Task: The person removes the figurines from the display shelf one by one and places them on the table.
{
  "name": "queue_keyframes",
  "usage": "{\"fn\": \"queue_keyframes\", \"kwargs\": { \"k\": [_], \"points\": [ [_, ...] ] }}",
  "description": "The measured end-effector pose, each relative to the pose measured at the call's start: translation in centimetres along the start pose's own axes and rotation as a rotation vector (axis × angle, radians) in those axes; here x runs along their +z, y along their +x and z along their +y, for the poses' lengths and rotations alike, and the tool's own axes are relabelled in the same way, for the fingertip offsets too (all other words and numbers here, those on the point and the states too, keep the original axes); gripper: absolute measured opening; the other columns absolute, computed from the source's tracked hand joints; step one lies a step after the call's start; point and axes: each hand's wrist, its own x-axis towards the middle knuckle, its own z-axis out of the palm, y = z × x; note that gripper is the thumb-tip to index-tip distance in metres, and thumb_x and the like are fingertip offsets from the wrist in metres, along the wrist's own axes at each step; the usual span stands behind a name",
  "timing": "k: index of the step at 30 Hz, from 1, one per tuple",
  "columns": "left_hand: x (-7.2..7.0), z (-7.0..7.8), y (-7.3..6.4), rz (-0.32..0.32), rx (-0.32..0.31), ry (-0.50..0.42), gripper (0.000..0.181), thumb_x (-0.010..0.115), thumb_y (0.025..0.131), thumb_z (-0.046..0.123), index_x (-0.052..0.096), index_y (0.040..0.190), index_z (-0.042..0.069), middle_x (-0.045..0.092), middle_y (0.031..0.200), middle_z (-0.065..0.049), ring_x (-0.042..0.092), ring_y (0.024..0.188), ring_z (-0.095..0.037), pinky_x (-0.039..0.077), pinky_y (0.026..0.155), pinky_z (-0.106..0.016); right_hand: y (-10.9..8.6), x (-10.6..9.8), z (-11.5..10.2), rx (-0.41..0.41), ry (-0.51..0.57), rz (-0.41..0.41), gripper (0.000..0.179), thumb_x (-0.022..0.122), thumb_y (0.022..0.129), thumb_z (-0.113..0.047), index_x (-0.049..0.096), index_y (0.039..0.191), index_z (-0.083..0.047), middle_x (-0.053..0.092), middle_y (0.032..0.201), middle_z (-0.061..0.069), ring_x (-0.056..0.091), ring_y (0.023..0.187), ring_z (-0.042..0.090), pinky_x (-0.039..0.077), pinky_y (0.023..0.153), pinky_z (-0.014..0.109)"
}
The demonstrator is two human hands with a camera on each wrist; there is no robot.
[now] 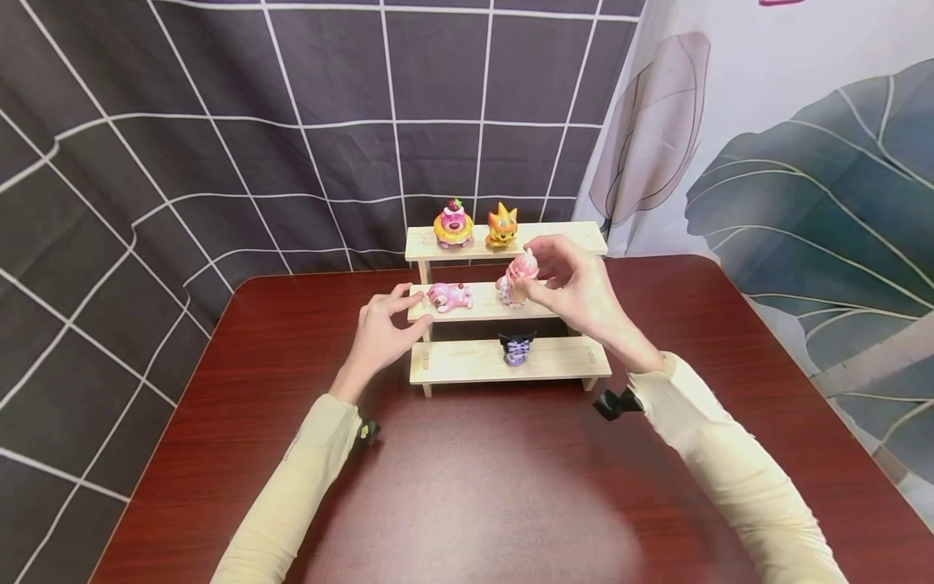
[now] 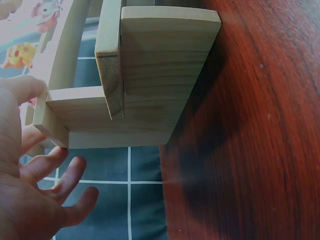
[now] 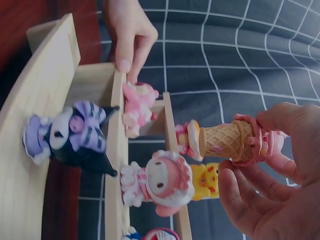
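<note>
My right hand [image 1: 584, 288] pinches a pink ice cream cone toy [image 3: 232, 140] between thumb and fingers, over the middle tier of a three-tier wooden stand [image 1: 467, 367]. Right by it on that tier is a pink-hooded white figurine [image 3: 160, 182], mostly covered by the toy in the head view. My left hand [image 1: 387, 324] grips the left end of the middle tier, thumb at the front edge and index finger behind. Close to those fingertips lies a pink bear figurine [image 1: 448, 297].
The top tier carries a bear figurine in a yellow ring [image 1: 454, 225] and a spiky orange-yellow figurine [image 1: 502, 227]. A black and purple figurine [image 1: 516, 349] stands on the bottom tier. In the right wrist view, a blue and red figurine [image 3: 161, 234] shows at the lower edge.
</note>
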Motion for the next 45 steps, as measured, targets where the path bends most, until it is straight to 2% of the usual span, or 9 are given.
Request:
{"fn": "queue_keyframes", "kwargs": {
  "k": [5,10,18,27,45],
  "points": [
    [0.0,0.0,0.1,0.0,0.001,-0.002,0.043,0.081,0.082,0.022,0.073,0.12,0.005,0.06,0.135,-0.019,0.057,0.11,-0.039,0.038,0.092,-0.057,-0.5,0.7,-0.4,-0.018,-0.027,0.004,0.04,0.08,0.078,0.002,0.065,0.115,0.002,0.072,0.101,0.01,0.068,0.087,0.021,0.052,0.067,0.023],
    [0.0,0.0,0.1,-0.001,-0.003,-0.005,0.043,0.081,0.082,0.022,0.073,0.121,0.005,0.06,0.135,-0.019,0.057,0.11,-0.039,0.038,0.092,-0.057,-1.0,1.4,-0.6,-0.03,0.016,-0.018,0.041,0.079,0.078,0.005,0.064,0.116,0.004,0.071,0.102,0.011,0.067,0.086,0.022,0.054,0.067,0.025],
    [0.0,-0.1,0.0,-0.001,-0.001,-0.003,0.043,0.081,0.082,0.023,0.073,0.121,0.005,0.06,0.135,-0.018,0.057,0.11,-0.039,0.039,0.091,-0.055,-1.7,2.3,-1.0,-0.054,0.042,-0.051,0.041,0.08,0.078,0.004,0.064,0.116,0.001,0.07,0.103,0.01,0.067,0.088,0.021,0.056,0.066,0.033],
    [0.1,-0.3,0.0,0.005,0.009,-0.001,0.043,0.082,0.081,0.023,0.073,0.12,0.005,0.06,0.134,-0.019,0.057,0.109,-0.039,0.039,0.091,-0.056,-2.5,3.6,-1.4,-0.093,0.099,-0.086,0.042,0.081,0.077,0.006,0.063,0.114,0.003,0.069,0.102,0.01,0.069,0.088,0.022,0.056,0.065,0.031],
    [0.2,-0.4,0.1,0.01,0.016,-0.006,0.043,0.082,0.082,0.023,0.073,0.12,0.005,0.06,0.134,-0.019,0.057,0.109,-0.039,0.041,0.09,-0.053,-4.2,6.2,-1.7,-0.113,0.145,-0.145,0.038,0.082,0.077,0.002,0.065,0.11,0.001,0.071,0.099,0.008,0.069,0.084,0.019,0.056,0.065,0.034]
  ]
}}
